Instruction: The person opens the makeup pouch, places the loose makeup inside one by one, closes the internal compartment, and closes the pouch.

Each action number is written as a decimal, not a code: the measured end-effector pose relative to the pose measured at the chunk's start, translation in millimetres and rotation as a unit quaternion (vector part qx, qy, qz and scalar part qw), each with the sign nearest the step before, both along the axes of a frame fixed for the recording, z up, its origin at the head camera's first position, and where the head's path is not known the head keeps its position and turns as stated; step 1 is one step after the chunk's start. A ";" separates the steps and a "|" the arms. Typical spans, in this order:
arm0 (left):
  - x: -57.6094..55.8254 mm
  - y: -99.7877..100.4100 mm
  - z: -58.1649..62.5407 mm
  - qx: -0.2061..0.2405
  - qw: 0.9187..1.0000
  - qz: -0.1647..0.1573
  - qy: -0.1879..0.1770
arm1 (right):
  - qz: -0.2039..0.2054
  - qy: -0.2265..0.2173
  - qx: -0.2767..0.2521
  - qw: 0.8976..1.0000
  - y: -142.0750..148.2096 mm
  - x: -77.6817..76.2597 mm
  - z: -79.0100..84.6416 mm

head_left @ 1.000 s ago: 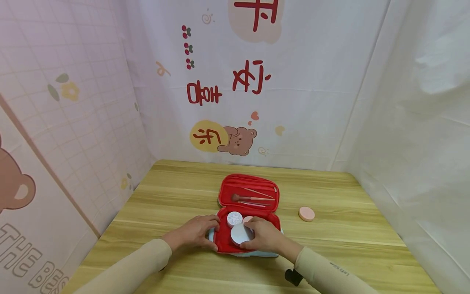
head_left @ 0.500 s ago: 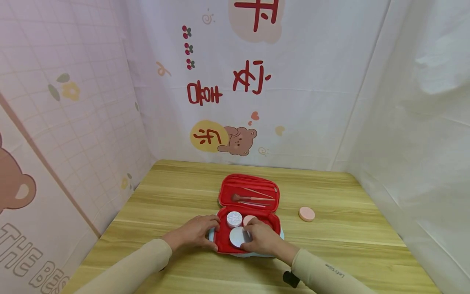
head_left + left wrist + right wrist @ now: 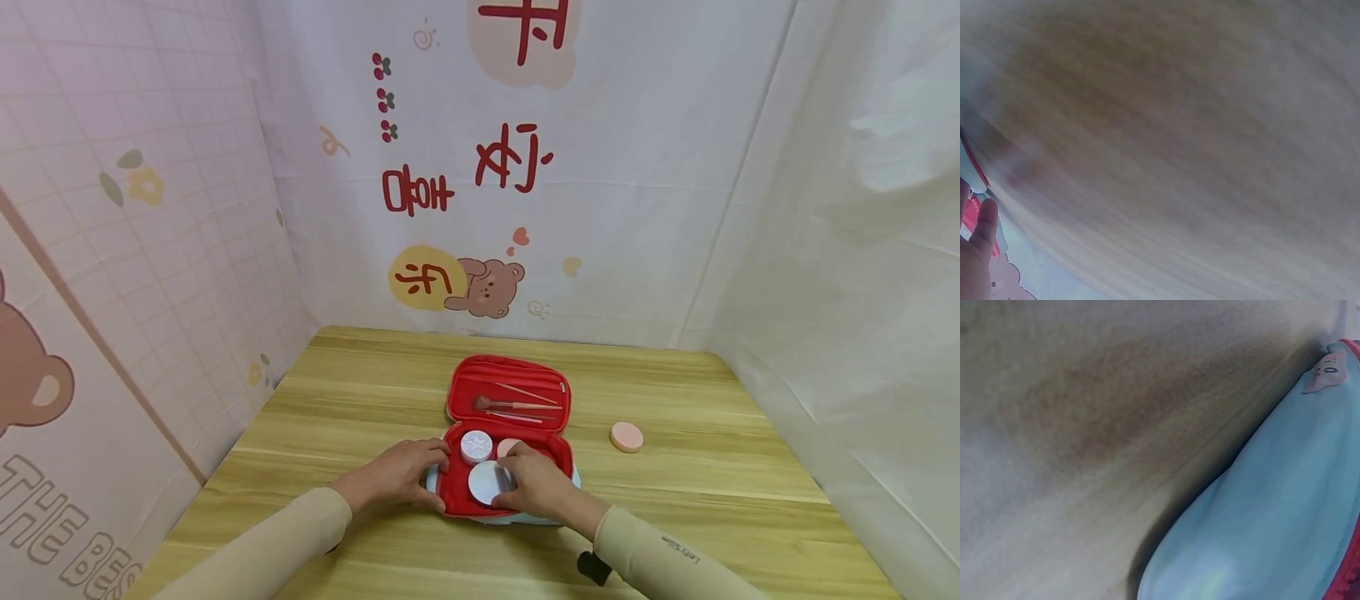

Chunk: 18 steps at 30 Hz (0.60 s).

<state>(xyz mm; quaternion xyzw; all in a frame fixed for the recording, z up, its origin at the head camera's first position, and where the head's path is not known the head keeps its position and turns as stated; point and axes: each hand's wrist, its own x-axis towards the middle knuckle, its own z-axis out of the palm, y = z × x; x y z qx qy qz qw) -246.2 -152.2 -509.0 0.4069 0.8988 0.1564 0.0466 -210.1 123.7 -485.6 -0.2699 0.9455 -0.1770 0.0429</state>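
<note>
A light blue cosmetic bag with a red lining [image 3: 455,493] lies unzipped on the table, lid folded back. My left hand [image 3: 401,472] holds its left side, fingers at the rim and thumb at the front corner. My right hand [image 3: 546,485] reaches over the right part and pinches a round white compact [image 3: 485,483] inside the bag. Behind the compact sit a round white case with a star pattern [image 3: 476,447] and a pink round case [image 3: 507,448], partly hidden by the right fingers. The right wrist view shows the bag's blue outer wall [image 3: 1260,500].
Several thin makeup brushes [image 3: 517,406] lie across the red lid. A pink round case [image 3: 626,437] rests on the wooden table [image 3: 675,517] to the right of the bag. White printed cloth [image 3: 630,275] stands behind and at both sides.
My right hand has shifted slightly left with the white compact, which now sits a little further left in the bag. The star case has slid slightly left. My left hand stays put.
</note>
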 end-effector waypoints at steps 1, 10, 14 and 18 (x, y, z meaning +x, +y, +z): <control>-0.1 0.0 -0.1 0.001 1.000 -0.002 0.002 | 0.000 0.000 0.000 1.000 0.1 0.2 -0.2; -0.6 0.4 -0.2 -0.002 1.000 0.000 -0.002 | 0.005 0.031 -0.008 0.999 10.4 -2.2 3.0; -0.6 0.4 0.2 -0.005 1.000 0.003 -0.005 | -0.005 0.043 -0.025 0.999 17.7 -5.5 6.1; -0.4 0.3 0.7 -0.003 1.000 0.000 -0.004 | -0.006 0.064 -0.023 0.998 25.2 -10.1 7.7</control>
